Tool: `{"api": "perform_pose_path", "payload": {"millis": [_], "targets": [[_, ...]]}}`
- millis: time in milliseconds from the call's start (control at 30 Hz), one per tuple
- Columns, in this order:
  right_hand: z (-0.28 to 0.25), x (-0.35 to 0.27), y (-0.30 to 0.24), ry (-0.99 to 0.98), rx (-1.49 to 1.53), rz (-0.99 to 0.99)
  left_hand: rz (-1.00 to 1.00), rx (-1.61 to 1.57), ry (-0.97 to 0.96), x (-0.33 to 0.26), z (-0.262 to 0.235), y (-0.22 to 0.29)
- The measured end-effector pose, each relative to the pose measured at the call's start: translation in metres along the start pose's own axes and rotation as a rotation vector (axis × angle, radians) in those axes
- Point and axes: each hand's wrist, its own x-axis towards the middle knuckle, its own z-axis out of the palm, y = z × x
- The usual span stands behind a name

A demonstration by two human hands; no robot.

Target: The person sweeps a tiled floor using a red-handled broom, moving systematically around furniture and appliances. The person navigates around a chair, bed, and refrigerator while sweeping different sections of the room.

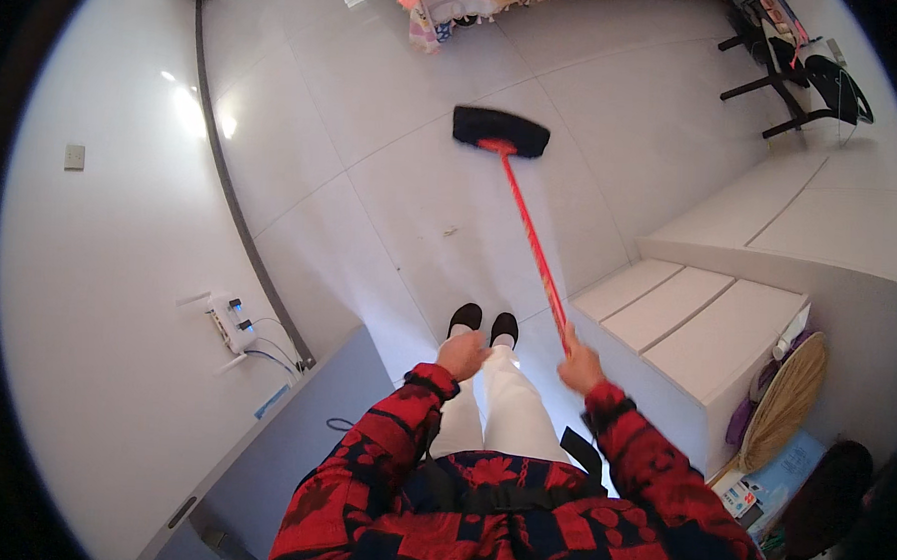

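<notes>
A broom's red handle [534, 234] slants up and left from my right hand [582, 368], whose fingers are wrapped round its near end. Its wide black head [500, 130] rests on the pale tiled floor, well ahead of my feet. My left hand [462, 356] is off the broom, in front of my left leg; its fingers look curled together, with nothing visible in them. Between the broom head and my dark shoes [504, 328] lies a small bit of debris [451, 232], too small to name.
A white drawer unit [668, 305] stands close on my right, with a round woven fan [785, 403] behind it. At my left are a blue-grey panel [312, 424] and a white router [230, 326] on the wall. Far ahead is a fringed cloth [460, 5]; a black-legged stand [772, 84] is far right.
</notes>
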Motion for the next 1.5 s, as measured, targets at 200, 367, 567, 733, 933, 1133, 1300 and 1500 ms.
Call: {"api": "perform_pose_path", "payload": {"millis": [200,367,567,733,933,1133,1300,1500], "targets": [[-0.004,-0.155,0.012,-0.241,0.176,0.011,0.498,0.278,-0.039,-0.006,0.026,0.084],[-0.039,-0.232,-0.004,-0.195,0.68,0.221,0.606,0.444,-0.211,-0.016,0.057,0.094],[-0.075,-0.257,-0.03,-0.184,0.802,0.422,0.681,0.456,-0.141,-0.016,0.071,0.097],[-0.053,-0.213,-0.023,0.022,0.473,-0.182,0.577,0.605,0.109,0.012,0.044,0.088],[-0.029,-0.055,-0.067,0.097,0.235,-0.223,0.363,0.616,0.382,0.065,-0.038,0.063],[-0.04,0.113,-0.185,0.203,0.294,-0.572,0.149,0.428,0.42,0.088,-0.143,0.044],[-0.029,0.156,-0.226,-0.021,0.096,-0.373,0.056,0.192,0.377,0.084,-0.172,0.015],[0.008,0.102,-0.171,-0.015,-0.082,-0.369,0.076,0.172,0.325,0.061,-0.104,0.0]]}}
